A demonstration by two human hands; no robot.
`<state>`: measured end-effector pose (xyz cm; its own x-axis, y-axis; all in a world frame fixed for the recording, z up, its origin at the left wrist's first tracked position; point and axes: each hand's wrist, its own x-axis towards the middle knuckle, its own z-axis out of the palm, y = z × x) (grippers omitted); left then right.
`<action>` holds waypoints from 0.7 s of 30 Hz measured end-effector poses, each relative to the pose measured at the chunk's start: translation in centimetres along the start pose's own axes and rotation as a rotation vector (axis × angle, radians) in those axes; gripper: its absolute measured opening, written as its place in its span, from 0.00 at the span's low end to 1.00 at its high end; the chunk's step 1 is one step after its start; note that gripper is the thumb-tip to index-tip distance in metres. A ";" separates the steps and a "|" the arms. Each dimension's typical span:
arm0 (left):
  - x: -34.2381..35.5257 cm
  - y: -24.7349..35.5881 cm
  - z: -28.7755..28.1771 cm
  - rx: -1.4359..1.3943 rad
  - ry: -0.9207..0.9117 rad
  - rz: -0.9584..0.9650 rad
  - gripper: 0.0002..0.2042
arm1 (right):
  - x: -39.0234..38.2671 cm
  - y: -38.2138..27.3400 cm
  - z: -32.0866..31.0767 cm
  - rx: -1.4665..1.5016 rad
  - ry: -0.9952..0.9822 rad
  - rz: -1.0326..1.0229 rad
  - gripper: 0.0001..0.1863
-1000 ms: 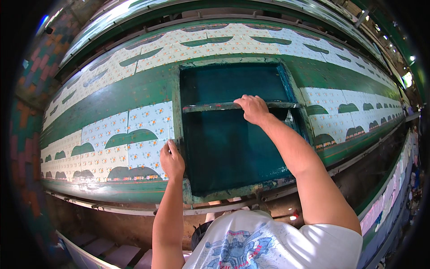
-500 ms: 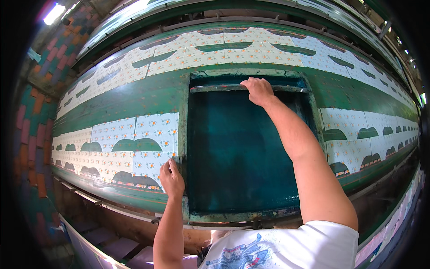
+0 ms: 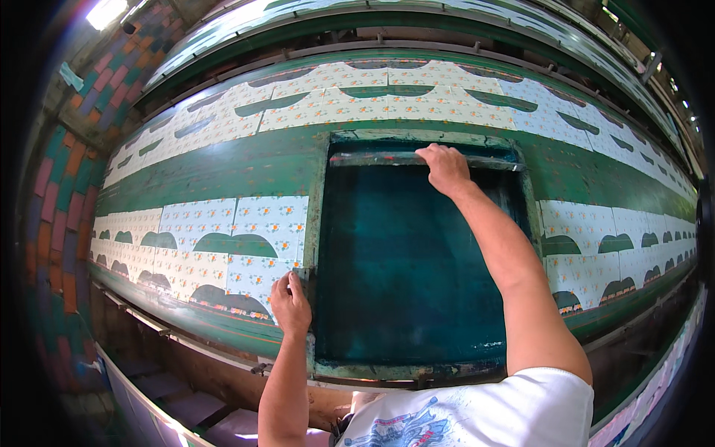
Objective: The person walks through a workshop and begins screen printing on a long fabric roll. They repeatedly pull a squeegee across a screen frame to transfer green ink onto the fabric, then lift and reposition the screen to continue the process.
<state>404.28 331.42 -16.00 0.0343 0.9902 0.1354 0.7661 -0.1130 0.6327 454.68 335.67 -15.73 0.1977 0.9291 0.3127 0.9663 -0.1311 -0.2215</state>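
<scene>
A large screen-printing frame [image 3: 319, 223] lies flat on a long green table, its mesh [image 3: 410, 268] coated dark teal. My right hand [image 3: 447, 171] reaches over the mesh and is closed on a squeegee [image 3: 372, 159], a long bar lying across the far end inside the frame. Beside the frame's left rail is my left hand [image 3: 290, 304], with fingers and thumb drawn together. Whatever may be between them is hidden. Just under and beside that hand lies a pale flower-printed fabric piece [image 3: 257, 277] with small orange blossoms.
Rows of flower-printed fabric pieces [image 3: 298, 110] with curved cutouts cover the green table [image 3: 216, 167] at both sides and beyond the frame. A metal rail [image 3: 141, 316] runs along its near edge. Another long table [image 3: 246, 26] stands behind, and a multicoloured brick wall [image 3: 59, 216] at left.
The view has shifted slightly, so everything sits a little lower and to the right. Both hands keep their places at the frame, and the squeegee stays near the far end.
</scene>
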 end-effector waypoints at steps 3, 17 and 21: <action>0.1 0.0 0.0 0.004 0.000 -0.007 0.22 | 2.1 0.6 0.1 -0.033 0.050 0.004 0.23; 0.2 0.6 -0.2 -0.027 -0.008 0.024 0.21 | 4.5 2.9 -1.6 -0.020 -0.330 0.037 0.29; -0.4 0.5 -0.7 0.001 -0.044 -0.008 0.22 | 2.9 0.7 -3.9 -0.002 -0.500 0.034 0.27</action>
<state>404.17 330.88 -15.23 0.0559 0.9938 0.0964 0.7673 -0.1045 0.6327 456.63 336.93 -11.36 0.1268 0.9763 -0.1757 0.9611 -0.1647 -0.2218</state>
